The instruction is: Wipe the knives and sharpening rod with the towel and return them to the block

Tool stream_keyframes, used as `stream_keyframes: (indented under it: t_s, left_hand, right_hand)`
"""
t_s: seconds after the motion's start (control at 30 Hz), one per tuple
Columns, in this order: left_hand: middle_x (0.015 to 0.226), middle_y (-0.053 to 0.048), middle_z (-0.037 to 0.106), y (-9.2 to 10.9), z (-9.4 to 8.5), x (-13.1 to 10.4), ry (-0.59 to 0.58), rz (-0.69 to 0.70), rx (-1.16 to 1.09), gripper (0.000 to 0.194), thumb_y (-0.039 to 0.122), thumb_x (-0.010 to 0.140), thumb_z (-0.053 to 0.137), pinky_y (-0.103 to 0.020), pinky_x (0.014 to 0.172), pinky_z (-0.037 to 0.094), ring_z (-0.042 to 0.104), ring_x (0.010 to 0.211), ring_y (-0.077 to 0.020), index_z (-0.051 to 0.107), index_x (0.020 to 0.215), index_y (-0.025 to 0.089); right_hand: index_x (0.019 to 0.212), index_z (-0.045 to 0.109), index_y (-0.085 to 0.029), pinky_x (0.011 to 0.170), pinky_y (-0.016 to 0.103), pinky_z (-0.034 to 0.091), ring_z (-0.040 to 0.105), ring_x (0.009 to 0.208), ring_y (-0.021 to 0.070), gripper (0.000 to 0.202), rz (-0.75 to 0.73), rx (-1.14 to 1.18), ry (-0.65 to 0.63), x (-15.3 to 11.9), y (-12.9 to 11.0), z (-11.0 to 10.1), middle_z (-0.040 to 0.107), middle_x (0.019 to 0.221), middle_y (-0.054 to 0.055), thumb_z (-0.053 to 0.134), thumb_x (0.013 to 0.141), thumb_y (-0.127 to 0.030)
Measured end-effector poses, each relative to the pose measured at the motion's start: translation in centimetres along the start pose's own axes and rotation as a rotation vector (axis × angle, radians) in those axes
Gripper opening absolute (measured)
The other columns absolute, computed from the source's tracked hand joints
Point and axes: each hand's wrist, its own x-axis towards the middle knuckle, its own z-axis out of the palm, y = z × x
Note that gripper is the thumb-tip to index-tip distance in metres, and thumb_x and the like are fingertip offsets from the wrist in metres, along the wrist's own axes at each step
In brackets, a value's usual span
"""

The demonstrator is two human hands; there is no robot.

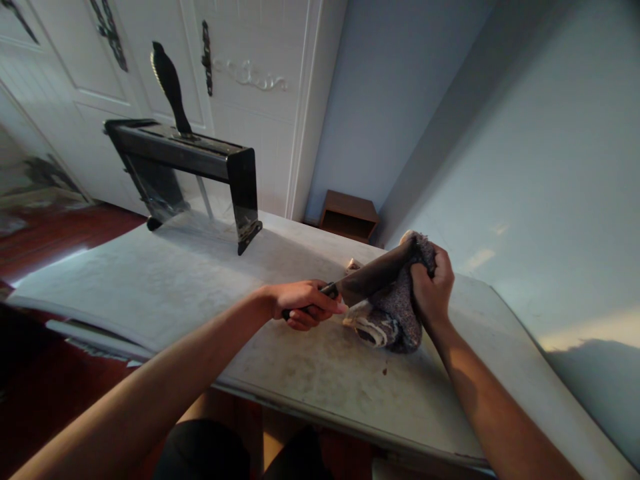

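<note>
My left hand (307,305) is closed around the dark handle of a kitchen knife (375,272), whose broad blade slants up to the right above the table. My right hand (434,283) grips a grey, speckled cloth (406,300) with a pale edge, pressed against the blade near its tip. The lower part of the cloth hangs in a rolled fold down to the tabletop. Behind the blade, a small patterned item (353,265) shows only in part, and I cannot make out what it is.
The pale, stained table (310,363) spans the view. A black metal frame with an upright handle (185,150) stands at its back left. White cabinet doors (255,40) and a brown open box (350,212) lie beyond. A wall (540,180) borders the right side.
</note>
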Motion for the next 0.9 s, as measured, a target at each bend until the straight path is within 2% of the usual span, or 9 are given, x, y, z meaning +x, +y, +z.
stream_keyframes:
  t_s: [0.3,0.4,0.5,0.63,0.8,0.9]
  left_hand:
    - [0.045,0.010,0.030,-0.1,-0.1,0.2,0.012,0.038,-0.004,0.045,0.040,0.083,0.068,-0.017,0.026,0.019,0.020,0.026,-0.0022,0.036,0.058,0.019]
    - [0.044,0.010,0.029,-0.1,-0.2,0.2,0.019,0.070,0.014,0.047,0.042,0.081,0.069,-0.018,0.027,0.018,0.020,0.026,-0.0025,0.036,0.057,0.019]
    - [0.043,0.010,0.029,0.0,-0.3,0.2,0.044,0.121,0.020,0.049,0.044,0.080,0.070,-0.019,0.027,0.018,0.022,0.025,-0.0031,0.036,0.056,0.019]
    - [0.042,0.009,0.029,0.0,-0.4,0.2,0.066,0.158,0.023,0.051,0.049,0.081,0.068,-0.018,0.027,0.018,0.023,0.025,-0.0033,0.035,0.056,0.019]
    - [0.041,0.009,0.029,0.1,-0.3,0.3,0.073,0.196,0.027,0.052,0.050,0.084,0.064,-0.018,0.027,0.019,0.024,0.026,-0.0038,0.035,0.055,0.019]
    - [0.040,0.009,0.028,0.2,-0.4,0.3,0.077,0.207,0.005,0.052,0.051,0.085,0.062,-0.018,0.026,0.020,0.023,0.026,-0.0039,0.035,0.054,0.019]
  right_hand:
    - [0.092,0.065,-0.020,0.073,0.030,0.043,0.053,0.078,0.0172,0.028,0.240,0.127,0.008,0.5,0.7,0.0,0.061,0.080,-0.003,0.053,0.067,-0.024]
    - [0.084,0.065,-0.021,0.065,0.027,0.040,0.049,0.069,0.0148,0.021,0.345,0.231,-0.022,0.3,1.0,0.2,0.058,0.072,-0.004,0.056,0.065,-0.024]
    - [0.076,0.064,-0.021,0.057,0.025,0.037,0.048,0.063,0.0135,0.015,0.460,0.371,-0.104,-0.1,0.9,0.6,0.057,0.066,-0.005,0.060,0.061,-0.022]
    - [0.081,0.065,-0.023,0.052,0.025,0.041,0.053,0.059,0.0143,0.025,0.649,0.633,-0.211,-0.7,-0.3,1.3,0.062,0.067,-0.005,0.065,0.056,-0.019]
    - [0.088,0.066,-0.023,0.061,0.031,0.054,0.062,0.063,0.0175,0.030,0.759,0.870,-0.459,-1.4,-1.9,1.8,0.069,0.075,-0.002,0.068,0.059,-0.016]
    - [0.095,0.067,-0.023,0.065,0.031,0.056,0.066,0.067,0.0177,0.033,0.776,0.914,-0.536,-1.8,-2.2,1.9,0.072,0.081,-0.001,0.072,0.062,-0.019]
